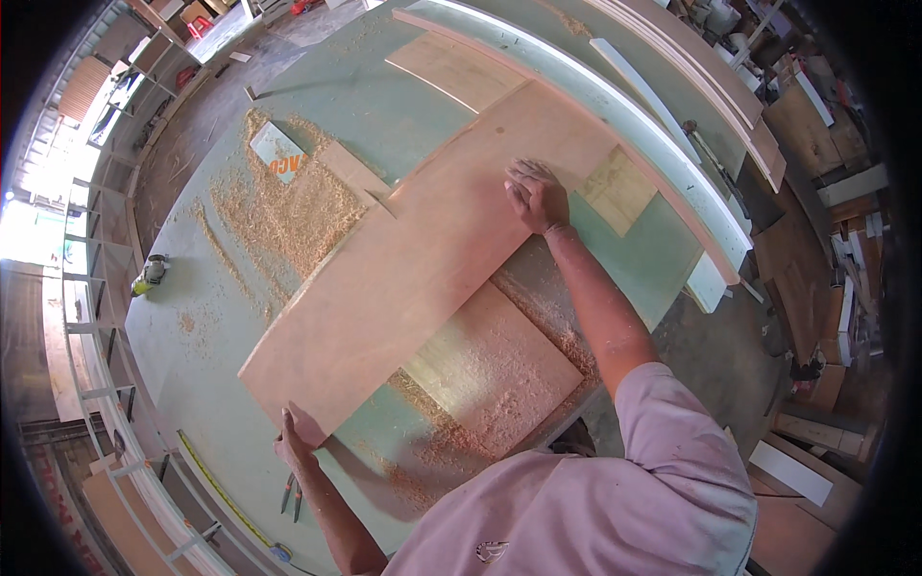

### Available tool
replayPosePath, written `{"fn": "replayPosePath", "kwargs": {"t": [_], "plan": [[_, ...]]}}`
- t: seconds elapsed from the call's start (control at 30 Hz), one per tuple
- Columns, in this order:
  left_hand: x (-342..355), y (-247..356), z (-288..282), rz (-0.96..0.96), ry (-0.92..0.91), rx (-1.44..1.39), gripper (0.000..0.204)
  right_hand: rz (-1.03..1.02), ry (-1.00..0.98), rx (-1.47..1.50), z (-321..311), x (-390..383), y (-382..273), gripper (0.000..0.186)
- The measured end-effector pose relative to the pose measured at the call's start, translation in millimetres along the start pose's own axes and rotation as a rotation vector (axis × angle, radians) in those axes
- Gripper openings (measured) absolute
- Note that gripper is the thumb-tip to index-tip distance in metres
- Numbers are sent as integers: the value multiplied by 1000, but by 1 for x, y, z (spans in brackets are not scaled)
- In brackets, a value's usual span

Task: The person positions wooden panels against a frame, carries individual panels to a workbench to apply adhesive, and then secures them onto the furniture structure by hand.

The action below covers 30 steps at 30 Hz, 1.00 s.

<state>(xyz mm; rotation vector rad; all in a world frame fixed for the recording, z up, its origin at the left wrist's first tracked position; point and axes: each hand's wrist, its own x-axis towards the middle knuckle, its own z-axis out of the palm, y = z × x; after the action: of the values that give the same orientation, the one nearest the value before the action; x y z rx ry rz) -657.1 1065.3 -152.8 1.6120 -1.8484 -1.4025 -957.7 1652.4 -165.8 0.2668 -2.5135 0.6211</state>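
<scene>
A long reddish-brown wooden board (384, 278) lies slantwise across the green worktable. My left hand (296, 440) holds its near left corner, thumb on the top face and fingers partly hidden at the edge. Toward the board's far end, my right hand (538, 197) presses on the top face with the fingers curled. Whatever may be under those fingers is hidden. Beneath the long board, a shorter panel (509, 374) sprinkled with sawdust sticks out toward me. A thin tan panel (456, 69) lies beside the long board's far end, and a small yellowish piece (618, 190) lies to its right.
Sawdust (288, 216) is heaped beyond the board, around a white printed sheet (279, 152). A yellow-green power tool (151, 275) stands at the table's left edge. A tape measure (226, 499) and a slim two-legged tool (292, 494) lie near my left forearm. White-edged strips (615, 115) run along the right.
</scene>
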Motion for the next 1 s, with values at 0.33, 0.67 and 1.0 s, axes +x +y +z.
{"fn": "replayPosePath", "kwargs": {"t": [0.33, 0.67, 1.0], "plan": [[-2, 18, 7, -44, -3, 1, 77, -19, 10, 24, 11, 9, -1, 33], [11, 25, 7, -8, 15, 101, 82, 8, -10, 15, 24, 20, -2, 36], [23, 33, 16, -9, 31, 89, 83, 6, -2, 15, 35, 30, 0, 37]]}}
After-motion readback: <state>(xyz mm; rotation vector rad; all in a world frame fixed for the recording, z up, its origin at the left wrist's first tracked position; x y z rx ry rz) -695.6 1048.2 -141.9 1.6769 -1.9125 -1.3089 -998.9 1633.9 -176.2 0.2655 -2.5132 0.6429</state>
